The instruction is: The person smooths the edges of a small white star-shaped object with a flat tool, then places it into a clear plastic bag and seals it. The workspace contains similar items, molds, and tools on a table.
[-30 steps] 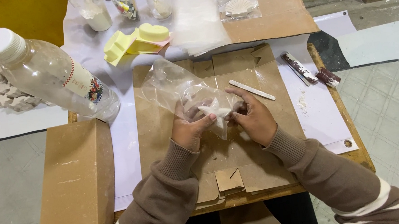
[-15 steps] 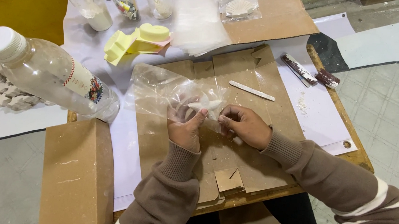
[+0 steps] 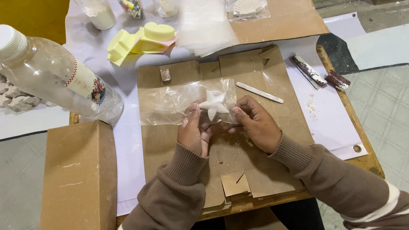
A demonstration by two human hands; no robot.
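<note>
Head view is showing both hands working at the near edge of a clear plastic bag (image 3: 185, 102), which is lying flat on an opened sheet of brown cardboard (image 3: 263, 144) on the table (image 3: 328, 121). A white star-shaped cast (image 3: 213, 105) is sitting inside the bag at its right end, just beyond the fingertips and between the two hands. The left hand (image 3: 194, 134) is pinching the bag's lower edge just left of the star, fingers closed on the film; the right hand (image 3: 257, 123) is pinching the same edge just right of it, thumb and forefinger pressed together on the plastic. Both hands are about equally near the star. The bag's long axis is running left to right, stretching away to the left of the left fingers. A flat white stick (image 3: 259, 92) is lying just beyond the right fingers, apart from them. A clear plastic bottle (image 3: 55, 76) is lying well off to the left, and a brown box (image 3: 76, 184) is standing to the near left, leaving open cardboard on the near side of both hands.
</note>
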